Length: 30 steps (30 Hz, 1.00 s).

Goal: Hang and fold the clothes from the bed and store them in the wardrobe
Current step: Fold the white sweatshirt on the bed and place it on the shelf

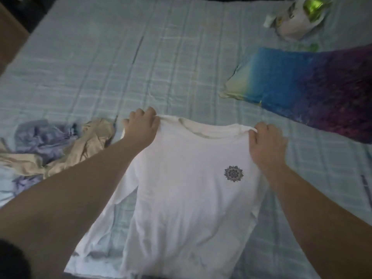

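Both bare forearms reach in from the bottom corners over a white T-shirt (181,208), which lies front up on the bed (100,67), hem toward the person and collar away. The left hand (142,127) sits at the shirt's far left shoulder, fingers curled over the seam just beside the collar and pinching the cloth into a small ridge. The right hand (265,141) grips the opposite shoulder in the same way, its thumb hooked on the seam and its knuckles up. The neckline stretches between the two hands, and the body of the shirt spreads down from them toward the camera.

A small dark round emblem (233,173) is printed on the chest, just below and inside the right hand. On the left side a long sleeve (94,238) fans out flat on the sheet beneath the left forearm. On the right side the shirt's edge runs straight, and I cannot tell where that sleeve lies.

Left of the left hand, near but not touching the shirt, a crumpled beige garment (90,141) lies tangled with a lavender garment (40,137). Beyond the right hand, well apart from the shirt, lies a pillow (302,87) shaded from blue to purple. Farther off at the top right corner sits a white bag (291,23) with green on it. The bed carries a pale blue checked sheet.
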Available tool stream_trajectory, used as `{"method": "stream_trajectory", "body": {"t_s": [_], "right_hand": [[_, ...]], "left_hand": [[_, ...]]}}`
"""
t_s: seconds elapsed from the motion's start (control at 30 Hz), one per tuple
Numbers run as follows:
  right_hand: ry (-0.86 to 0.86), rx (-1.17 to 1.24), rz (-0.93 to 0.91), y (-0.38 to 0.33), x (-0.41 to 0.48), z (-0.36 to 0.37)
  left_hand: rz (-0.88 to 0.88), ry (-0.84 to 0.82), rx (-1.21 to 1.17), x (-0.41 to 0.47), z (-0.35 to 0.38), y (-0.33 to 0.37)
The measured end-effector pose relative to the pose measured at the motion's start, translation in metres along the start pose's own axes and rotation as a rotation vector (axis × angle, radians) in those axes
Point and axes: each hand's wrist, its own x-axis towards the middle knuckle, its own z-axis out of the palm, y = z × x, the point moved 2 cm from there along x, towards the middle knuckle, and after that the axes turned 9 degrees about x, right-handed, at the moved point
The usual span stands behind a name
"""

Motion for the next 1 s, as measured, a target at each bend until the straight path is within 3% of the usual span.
{"method": "stream_trajectory", "body": {"t_s": [0.23, 0.5, 0.63, 0.73, 0.87, 1.0], "right_hand": [[-0.110, -0.048, 0.020, 0.024, 0.072, 0.165], [-0.070, -0.042, -0.034, 0.049, 0.106, 0.306], [-0.037, 0.014, -0.011, 0.049, 0.101, 0.313], [-0.039, 0.034, -0.040, 0.045, 0.093, 0.297], [-0.166, 0.009, -0.115, 0.025, 0.051, 0.283], [-0.388, -0.050, -0.085, 0.013, 0.013, 0.300]], "left_hand": [[0.015, -0.030, 0.151, 0.106, 0.143, -0.002], [0.012, -0.025, 0.158, 0.168, 0.279, -0.017], [0.057, 0.086, 0.060, 0.159, 0.287, -0.012], [0.209, 0.198, 0.021, 0.145, 0.272, -0.002], [0.365, -0.002, 0.085, 0.100, 0.274, 0.020], [0.314, -0.190, 0.213, 0.081, 0.299, 0.026]]}}
